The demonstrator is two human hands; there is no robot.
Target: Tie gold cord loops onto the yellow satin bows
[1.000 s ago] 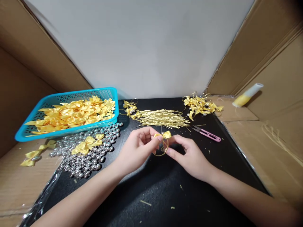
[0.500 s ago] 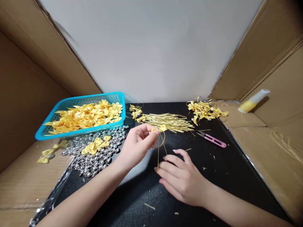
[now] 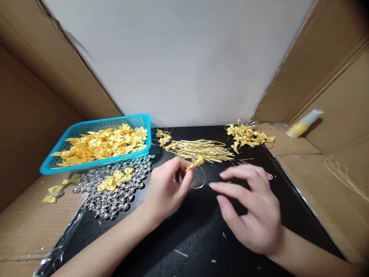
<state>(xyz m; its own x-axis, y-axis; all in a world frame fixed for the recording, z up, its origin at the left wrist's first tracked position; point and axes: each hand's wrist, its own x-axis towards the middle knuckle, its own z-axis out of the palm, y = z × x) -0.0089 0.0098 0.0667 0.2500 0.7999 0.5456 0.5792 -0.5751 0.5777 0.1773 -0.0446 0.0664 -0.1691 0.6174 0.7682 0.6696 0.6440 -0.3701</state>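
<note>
Several pale clippings [image 3: 181, 253] lie scattered over the near part of the black bench [image 3: 150, 246]. Just beyond them the person's right hand [image 3: 245, 204] is raised over the bench, slightly blurred, its thumb and fingers curved and spread well apart, the fingertips pointing toward the other hand. The left hand [image 3: 170, 188] pinches a yellow satin bow [image 3: 198, 162] between thumb and forefinger, above the middle of the bench. From that bow hangs a gold cord loop [image 3: 205, 178], curving down between the two hands, near the right fingertips but apart from them.

Behind the right hand lie pink-handled thread snips [image 3: 269, 176], largely covered by its fingers. To the left, many shiny silver beads [image 3: 115, 206] spread over the bench, with a few loose bows [image 3: 115, 181] lying on top. Farther left, more bows [image 3: 52, 197] and a single silver bead [image 3: 59, 194] rest on the cardboard.

Beyond the beads stands a turquoise plastic basket [image 3: 148, 134], heaped with yellow bows [image 3: 100, 143]. Past the left hand lies a sheaf of cut gold cords [image 3: 203, 151], between a small cluster of beaded bows [image 3: 164, 139] on its left and a larger pile of looped bows [image 3: 245, 135] on its right. A white-and-yellow tube [image 3: 304, 124] stands tilted at far right, and a grey wall panel [image 3: 178, 65] closes off the back.
</note>
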